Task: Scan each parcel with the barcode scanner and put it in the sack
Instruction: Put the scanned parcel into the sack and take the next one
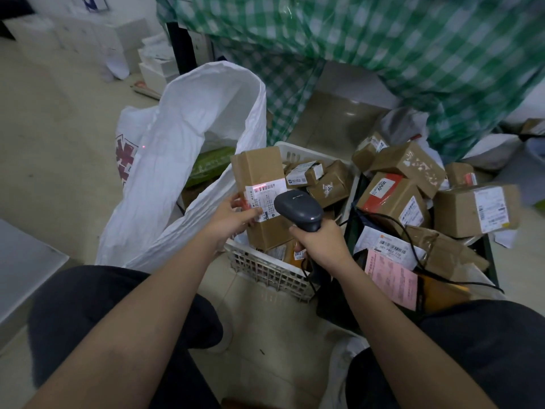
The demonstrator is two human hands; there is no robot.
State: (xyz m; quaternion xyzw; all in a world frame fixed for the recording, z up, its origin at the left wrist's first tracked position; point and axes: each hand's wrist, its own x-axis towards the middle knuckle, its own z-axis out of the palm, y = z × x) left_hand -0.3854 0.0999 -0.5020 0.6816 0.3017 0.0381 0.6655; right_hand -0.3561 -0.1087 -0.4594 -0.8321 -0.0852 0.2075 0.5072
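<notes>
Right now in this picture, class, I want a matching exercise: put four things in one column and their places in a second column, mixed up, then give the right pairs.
Things:
1. scanner
2. tall box
3. sack
4. pink sheet

Places:
A. on the pile at the right, below the white label
B. standing open on the floor, left of the basket
C. in the right hand
D. upright over the basket, held by the left hand

Pairs: 1-C, 2-D, 3-B, 4-A
</notes>
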